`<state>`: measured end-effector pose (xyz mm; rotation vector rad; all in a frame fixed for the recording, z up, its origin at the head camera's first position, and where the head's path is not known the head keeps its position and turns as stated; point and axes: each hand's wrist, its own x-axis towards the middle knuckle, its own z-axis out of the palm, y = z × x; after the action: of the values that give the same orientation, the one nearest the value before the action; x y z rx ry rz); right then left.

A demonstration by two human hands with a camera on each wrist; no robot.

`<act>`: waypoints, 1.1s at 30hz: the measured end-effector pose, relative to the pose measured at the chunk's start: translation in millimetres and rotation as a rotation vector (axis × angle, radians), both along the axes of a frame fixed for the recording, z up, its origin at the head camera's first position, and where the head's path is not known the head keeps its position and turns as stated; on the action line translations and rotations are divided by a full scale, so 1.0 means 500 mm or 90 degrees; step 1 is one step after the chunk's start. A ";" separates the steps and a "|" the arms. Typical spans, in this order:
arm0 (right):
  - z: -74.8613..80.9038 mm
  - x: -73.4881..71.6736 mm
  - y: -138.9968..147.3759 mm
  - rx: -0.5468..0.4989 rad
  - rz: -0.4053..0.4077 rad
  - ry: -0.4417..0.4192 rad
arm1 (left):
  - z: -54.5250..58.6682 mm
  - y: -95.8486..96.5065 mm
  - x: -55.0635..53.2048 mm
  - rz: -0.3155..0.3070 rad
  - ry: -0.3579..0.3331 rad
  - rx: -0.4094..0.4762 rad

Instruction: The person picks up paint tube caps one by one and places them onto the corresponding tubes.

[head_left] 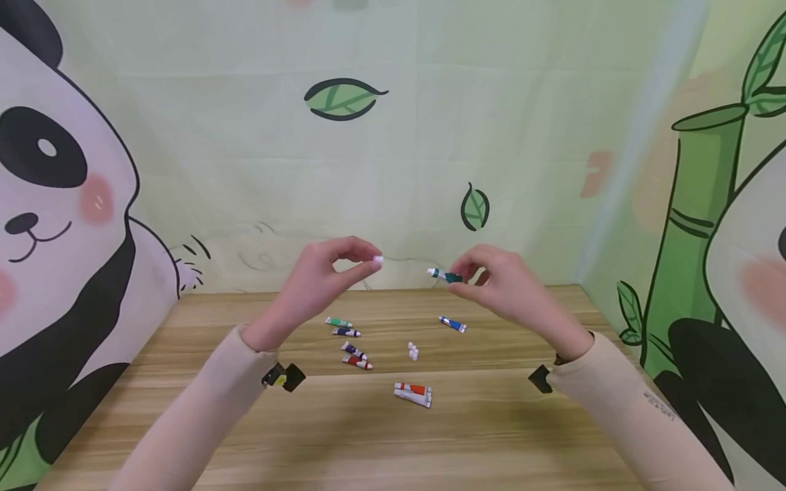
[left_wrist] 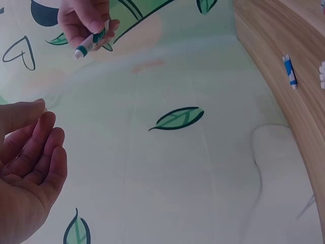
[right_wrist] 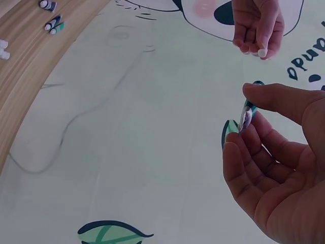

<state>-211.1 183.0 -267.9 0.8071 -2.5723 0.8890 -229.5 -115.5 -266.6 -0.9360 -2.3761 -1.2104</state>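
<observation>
My left hand (head_left: 331,276), raised above the table, pinches a small white cap (head_left: 377,259) between thumb and fingertips. To its right my right hand (head_left: 500,283) grips a small dark green paint tube (head_left: 453,277) by thumb and fingers, its white tip pointing left toward the cap. A gap separates tube and cap. In the right wrist view the thumb presses on the tube (right_wrist: 247,114), and the left hand (right_wrist: 258,25) with the cap (right_wrist: 262,53) appears beyond. From the left wrist the cap is mostly hidden behind the fingers.
On the wooden table (head_left: 491,436) lie a green tube (head_left: 338,322), dark blue and red tubes (head_left: 357,363) on the left, and a blue tube (head_left: 452,324) at right. Several white caps (head_left: 413,351) cluster mid-table. Orange (head_left: 413,389) and white (head_left: 413,396) tubes lie nearer.
</observation>
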 end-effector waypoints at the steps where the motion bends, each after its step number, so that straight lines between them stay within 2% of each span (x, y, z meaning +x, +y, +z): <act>1: 0.001 0.002 -0.003 0.000 0.004 0.001 | -0.001 0.003 0.002 -0.004 -0.002 0.003; 11: 0.009 0.017 -0.026 -0.010 0.030 -0.007 | -0.012 0.026 0.014 -0.036 0.001 0.014; 18: 0.013 0.026 -0.034 -0.017 0.047 -0.004 | -0.018 0.040 0.022 -0.041 -0.001 0.015; 33: 0.004 0.033 -0.039 -0.033 0.066 0.008 | -0.030 0.066 0.031 -0.065 0.010 0.032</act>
<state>-194.8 163.4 -266.1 0.9340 -2.5054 0.9745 -213.7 -82.6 -281.6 -1.0590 -2.2989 -1.2890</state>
